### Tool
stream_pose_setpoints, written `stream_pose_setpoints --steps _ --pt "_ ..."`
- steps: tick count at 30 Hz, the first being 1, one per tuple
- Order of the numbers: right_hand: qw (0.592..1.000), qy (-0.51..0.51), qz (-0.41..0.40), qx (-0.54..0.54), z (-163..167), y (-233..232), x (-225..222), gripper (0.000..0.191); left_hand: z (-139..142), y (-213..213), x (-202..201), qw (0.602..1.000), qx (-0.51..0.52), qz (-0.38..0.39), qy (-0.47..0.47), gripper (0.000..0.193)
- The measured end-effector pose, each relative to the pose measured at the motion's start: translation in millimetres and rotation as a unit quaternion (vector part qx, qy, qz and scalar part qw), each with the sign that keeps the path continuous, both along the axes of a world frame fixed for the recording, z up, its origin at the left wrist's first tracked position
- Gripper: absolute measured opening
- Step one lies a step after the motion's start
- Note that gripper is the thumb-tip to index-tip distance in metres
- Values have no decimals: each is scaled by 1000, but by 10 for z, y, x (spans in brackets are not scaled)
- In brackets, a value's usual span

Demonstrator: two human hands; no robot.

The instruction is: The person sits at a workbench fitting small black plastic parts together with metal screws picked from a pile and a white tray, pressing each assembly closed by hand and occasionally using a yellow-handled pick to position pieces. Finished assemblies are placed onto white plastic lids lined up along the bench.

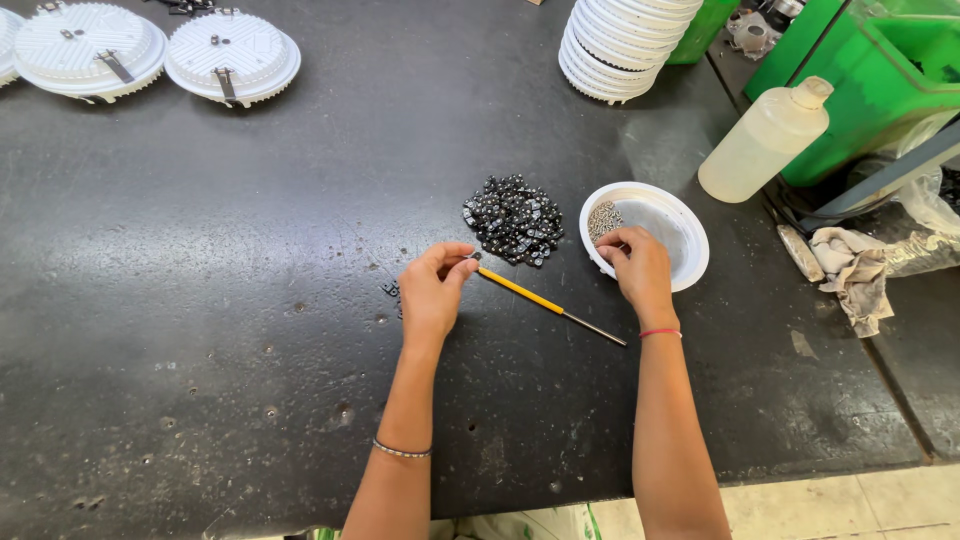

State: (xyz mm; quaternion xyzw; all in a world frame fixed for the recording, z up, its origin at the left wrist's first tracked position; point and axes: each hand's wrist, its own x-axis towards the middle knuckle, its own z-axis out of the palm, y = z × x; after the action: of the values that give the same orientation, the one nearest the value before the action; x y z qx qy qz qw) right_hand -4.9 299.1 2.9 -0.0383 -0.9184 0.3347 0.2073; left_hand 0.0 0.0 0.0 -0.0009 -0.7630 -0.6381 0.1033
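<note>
My left hand pinches a small black part between thumb and forefinger, just left of a heap of small black parts. A yellow-handled screwdriver lies on the dark table between my hands, its handle end close to my left fingertips. My right hand reaches into a white round bowl, fingertips closed at a small pile of tiny grey screws inside it. Whether a screw is held cannot be seen.
Two white round lamp housings lie at the far left. A stack of white housings stands at the back. A translucent plastic bottle, green bins and a crumpled rag sit at the right edge.
</note>
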Motion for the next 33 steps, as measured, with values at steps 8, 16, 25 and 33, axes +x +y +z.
stream_pose_setpoints --steps 8,16,25,33 --pt "961 49 46 -269 20 -106 -141 10 -129 198 -124 988 140 -59 -38 21" --pt "932 32 181 -313 38 -1118 70 8 59 134 -3 992 103 -43 -58 21" --pt "943 65 183 -272 115 -1239 158 8 144 169 74 993 104 -59 -25 17" --pt "943 45 162 -287 129 -1246 194 9 193 184 125 998 31 -50 28 13"
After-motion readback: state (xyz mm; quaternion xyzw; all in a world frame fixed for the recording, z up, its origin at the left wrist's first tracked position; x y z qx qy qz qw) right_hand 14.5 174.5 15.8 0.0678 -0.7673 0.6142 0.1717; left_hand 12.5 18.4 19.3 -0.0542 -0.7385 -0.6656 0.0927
